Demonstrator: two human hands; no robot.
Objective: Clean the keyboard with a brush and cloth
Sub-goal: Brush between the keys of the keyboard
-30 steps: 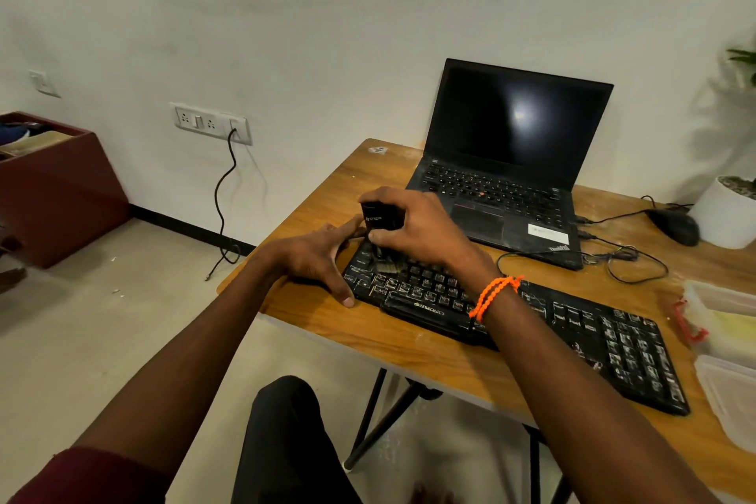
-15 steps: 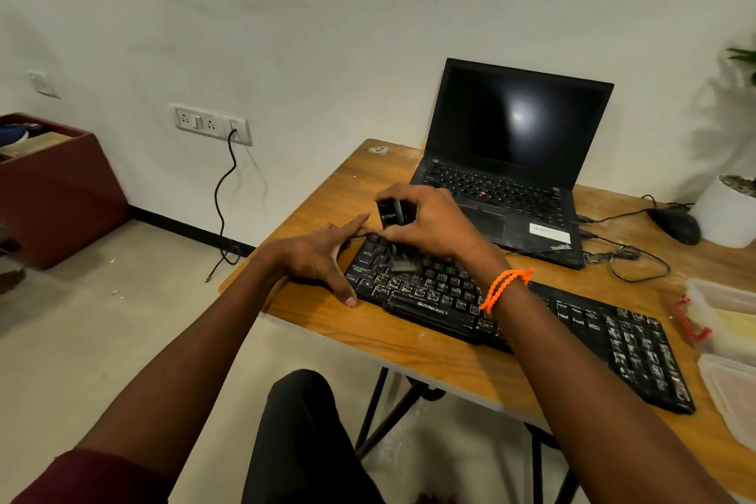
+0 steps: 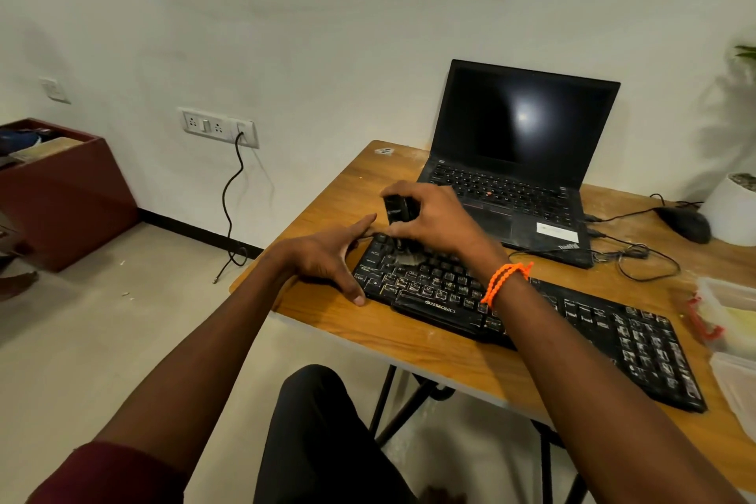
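The right hand (image 3: 433,219) has carried its gripped black brush (image 3: 399,213) toward the keyboard's (image 3: 532,315) far-left keys — left hand (image 3: 327,258), fingers spread, holds nothing, bracing that end.

A matt black plastic keyboard (image 3: 527,323), dust greying its keys, is lying on the smooth wood-grain table (image 3: 429,348), a glossy-screened laptop (image 3: 519,160) sitting in the upper right.

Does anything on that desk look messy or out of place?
Yes. The keyboard is coated in pale dust and sits askew across the table. The right hand holds a brush over its left keys.
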